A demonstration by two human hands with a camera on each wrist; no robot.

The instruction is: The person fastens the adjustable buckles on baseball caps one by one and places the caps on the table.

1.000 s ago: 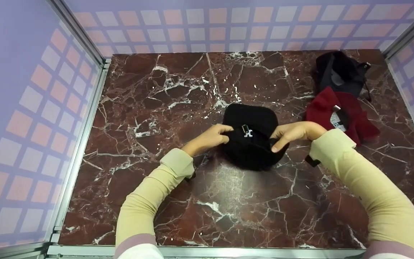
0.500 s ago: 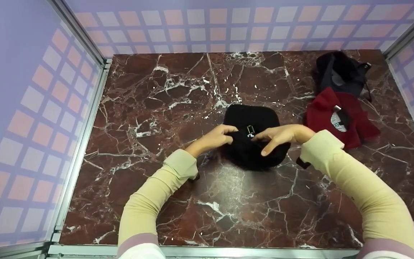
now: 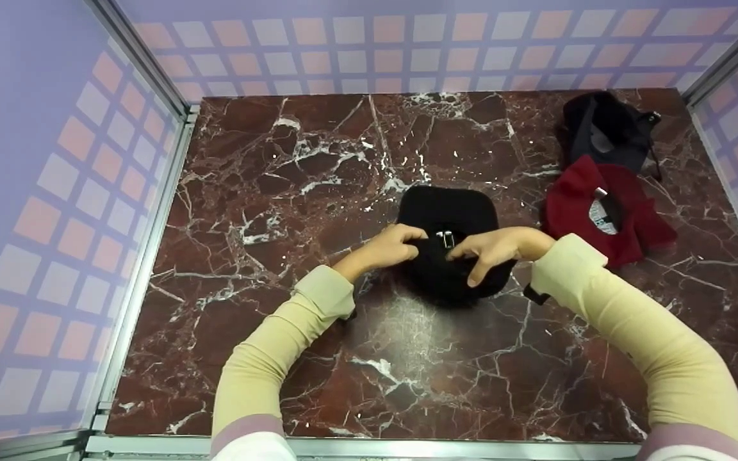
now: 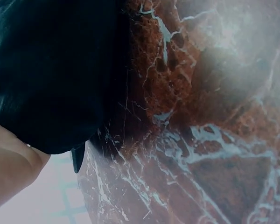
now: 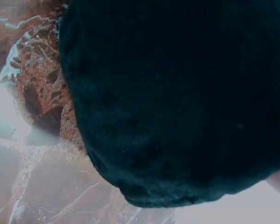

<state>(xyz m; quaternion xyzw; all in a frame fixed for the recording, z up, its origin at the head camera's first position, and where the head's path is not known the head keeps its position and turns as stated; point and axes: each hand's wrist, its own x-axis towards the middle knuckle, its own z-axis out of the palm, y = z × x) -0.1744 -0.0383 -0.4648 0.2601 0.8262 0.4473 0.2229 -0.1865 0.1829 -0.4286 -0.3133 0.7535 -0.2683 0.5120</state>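
Note:
A black cap (image 3: 449, 208) lies mid-table in the head view, its brim toward the far wall. On it sits a small silver metal piece (image 3: 449, 239). My left hand (image 3: 382, 248) pinches the cap's left side between thumb and fingers. From the right, my right hand (image 3: 494, 246) touches the crown, with index fingertip close to the metal piece and thumb spread apart below. Whether the right fingers pinch the fabric is hidden. Dark fabric of the cap (image 4: 46, 79) fills the left part of the left wrist view and most of the right wrist view.
A dark red cap (image 3: 638, 218) with a pale label inside lies to the right. Behind it is a dark cap (image 3: 622, 137) near the back right corner. The table (image 3: 305, 358) is brown-red marble pattern, with a metal rail (image 3: 141, 275) along its left side.
My right hand has moved from the cap's right edge leftward onto the crown near the metal piece. The metal piece has shifted slightly right. My left hand keeps its hold, moving slightly right.

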